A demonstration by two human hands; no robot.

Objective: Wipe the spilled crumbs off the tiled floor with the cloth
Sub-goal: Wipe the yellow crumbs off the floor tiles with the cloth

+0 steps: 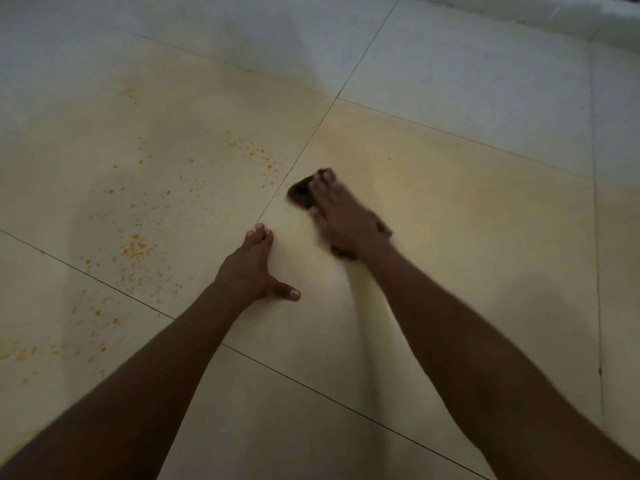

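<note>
Orange crumbs lie scattered over the pale tiled floor to the left of both hands, with another patch of crumbs farther up near the grout line. My right hand lies flat on a dark brown cloth and presses it to the tile just right of the grout line; the cloth sticks out past my fingers and by my wrist. The hand and cloth are motion-blurred. My left hand rests flat on the floor with thumb spread, holding nothing.
Dark grout lines divide the large tiles. A raised pale edge runs along the top right. The tile under my right arm shows a faint yellowish smear.
</note>
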